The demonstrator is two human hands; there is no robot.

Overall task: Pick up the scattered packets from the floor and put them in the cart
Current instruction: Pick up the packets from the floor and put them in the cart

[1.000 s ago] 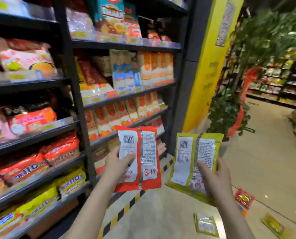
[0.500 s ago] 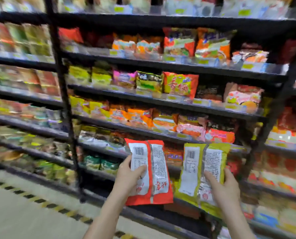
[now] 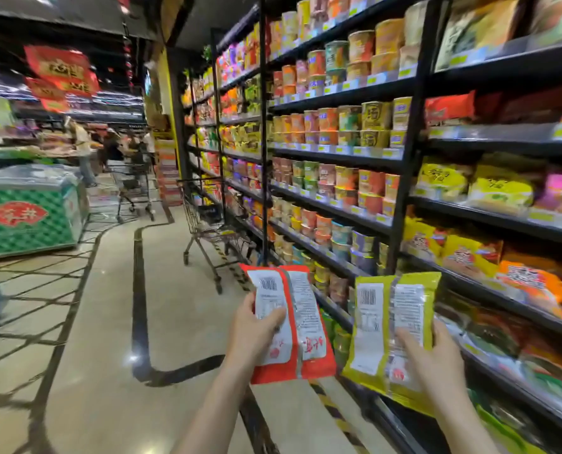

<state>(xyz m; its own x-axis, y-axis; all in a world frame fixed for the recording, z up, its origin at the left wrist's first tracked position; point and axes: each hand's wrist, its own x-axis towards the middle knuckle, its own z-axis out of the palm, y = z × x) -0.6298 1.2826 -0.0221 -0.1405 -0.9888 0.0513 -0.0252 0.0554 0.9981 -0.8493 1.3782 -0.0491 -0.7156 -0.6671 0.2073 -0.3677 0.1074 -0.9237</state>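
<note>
My left hand (image 3: 255, 332) grips a red packet (image 3: 301, 326) by its left edge, back side with barcode facing me. My right hand (image 3: 432, 358) grips a yellow-green packet (image 3: 379, 326) by its lower right part, label side also toward me. Both packets are held upright at chest height, side by side. A wire shopping cart (image 3: 207, 221) stands ahead in the aisle, close against the shelving, a few steps beyond the packets. No packets on the floor are in view.
Black shelving (image 3: 401, 152) full of cup noodles and packets lines the right side. A green chest freezer (image 3: 27, 211) stands at the left. Another cart (image 3: 134, 181) and shoppers are farther back. Tiled floor (image 3: 109, 322) lies between freezer and shelves.
The view has swung left from the shelf front to look down the aisle, bringing the cart into sight. Both hands keep holding their packets the same way.
</note>
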